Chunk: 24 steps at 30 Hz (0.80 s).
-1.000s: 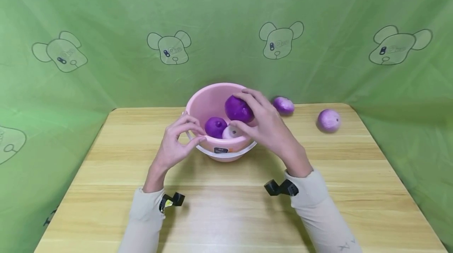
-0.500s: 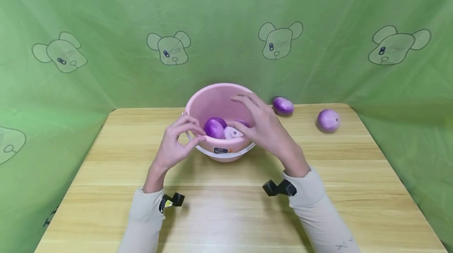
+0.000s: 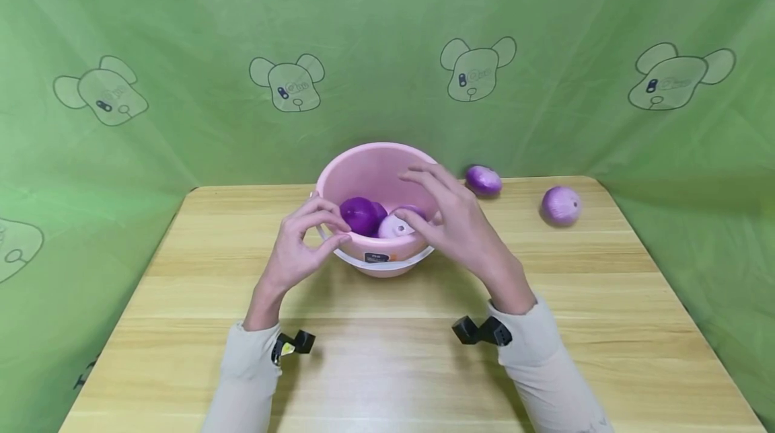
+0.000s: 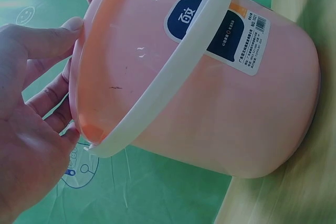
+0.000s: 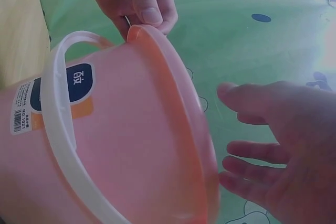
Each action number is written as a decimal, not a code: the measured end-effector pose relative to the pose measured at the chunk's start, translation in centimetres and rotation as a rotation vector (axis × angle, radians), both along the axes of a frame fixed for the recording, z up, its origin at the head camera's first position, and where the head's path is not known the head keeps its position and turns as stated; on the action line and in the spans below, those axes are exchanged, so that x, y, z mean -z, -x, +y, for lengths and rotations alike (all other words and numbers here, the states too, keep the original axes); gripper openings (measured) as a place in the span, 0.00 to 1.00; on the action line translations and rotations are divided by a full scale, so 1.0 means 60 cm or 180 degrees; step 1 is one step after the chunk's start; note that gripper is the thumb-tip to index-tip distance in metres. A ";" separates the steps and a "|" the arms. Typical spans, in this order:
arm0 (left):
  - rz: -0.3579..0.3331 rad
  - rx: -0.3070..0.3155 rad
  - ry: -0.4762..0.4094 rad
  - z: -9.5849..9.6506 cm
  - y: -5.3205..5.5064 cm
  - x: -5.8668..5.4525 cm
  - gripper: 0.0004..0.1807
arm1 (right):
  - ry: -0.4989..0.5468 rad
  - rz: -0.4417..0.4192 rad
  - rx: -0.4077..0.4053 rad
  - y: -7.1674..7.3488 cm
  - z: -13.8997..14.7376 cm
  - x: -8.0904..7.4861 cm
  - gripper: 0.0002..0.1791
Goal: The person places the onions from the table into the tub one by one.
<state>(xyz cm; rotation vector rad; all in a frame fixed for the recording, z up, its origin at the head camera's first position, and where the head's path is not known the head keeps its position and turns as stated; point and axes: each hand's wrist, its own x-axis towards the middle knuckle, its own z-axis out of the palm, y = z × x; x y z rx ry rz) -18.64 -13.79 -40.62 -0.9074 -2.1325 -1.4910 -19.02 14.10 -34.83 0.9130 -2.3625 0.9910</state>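
While your left hand (image 3: pixel 299 239) is pinching the bucket rim (image 3: pixel 393 243), your spread right hand (image 3: pixel 458 223) is perhaps risking tipping it by snagging.

Your bucket (image 3: pixel 372 169) sits mid-frame on the table (image 3: pixel 375 366), onions (image 3: pixel 359 216) inside, your left hand (image 3: pixel 305 237) at its left rim, your right hand (image 3: pixel 460 221) by its right. Right of it lie two loose onions (image 3: pixel 561 206); behind hangs the curtain (image 3: pixel 375 3).
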 end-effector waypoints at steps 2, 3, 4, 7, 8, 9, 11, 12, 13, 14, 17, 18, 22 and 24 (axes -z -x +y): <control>0.0001 -0.0003 -0.0010 0.000 -0.001 -0.001 0.09 | 0.0038 0.0050 -0.0005 -0.004 0.001 -0.001 0.30; 0.0002 -0.0002 -0.0013 0.000 -0.001 -0.001 0.09 | 0.0061 0.0075 -0.0003 -0.006 0.003 -0.001 0.30; 0.0003 0.0001 -0.0021 0.000 -0.001 -0.002 0.09 | 0.0084 0.0100 0.0004 -0.007 0.004 -0.002 0.29; 0.0004 0.0014 -0.0025 0.000 -0.001 -0.001 0.09 | 0.0170 0.0158 0.0042 -0.011 0.011 0.000 0.28; 0.0000 0.0018 -0.0026 0.000 0.000 0.000 0.09 | 0.0195 0.0170 0.0069 -0.012 0.014 0.000 0.27; 0.0001 0.0017 -0.0020 -0.001 0.000 0.000 0.09 | 0.0215 0.0177 0.0097 -0.014 0.017 0.001 0.27; -0.0006 0.0018 -0.0007 -0.001 0.000 0.001 0.09 | 0.0257 0.0186 0.0147 -0.016 0.024 0.003 0.27; -0.0007 0.0017 -0.0001 -0.001 0.000 0.001 0.10 | 0.0271 0.0187 0.0179 -0.017 0.029 0.004 0.28; -0.0012 0.0018 0.0003 -0.001 -0.001 0.001 0.10 | 0.0287 0.0193 0.0205 -0.018 0.033 0.004 0.28; -0.0011 0.0015 0.0006 -0.001 -0.001 0.001 0.09 | 0.0294 0.0203 0.0238 -0.019 0.037 0.004 0.28; -0.0007 0.0013 0.0006 0.000 -0.001 0.001 0.09 | 0.0338 0.0243 0.0288 -0.020 0.048 0.004 0.29; -0.0004 0.0012 0.0003 0.000 -0.001 0.001 0.09 | 0.0344 0.0254 0.0311 -0.021 0.051 0.003 0.29; 0.0003 0.0010 -0.0021 0.000 -0.001 0.003 0.09 | 0.0388 0.0244 0.0340 -0.021 0.065 0.002 0.29; -0.0002 0.0008 -0.0026 0.001 -0.001 0.003 0.10 | 0.0379 0.0240 0.0378 -0.020 0.072 0.001 0.29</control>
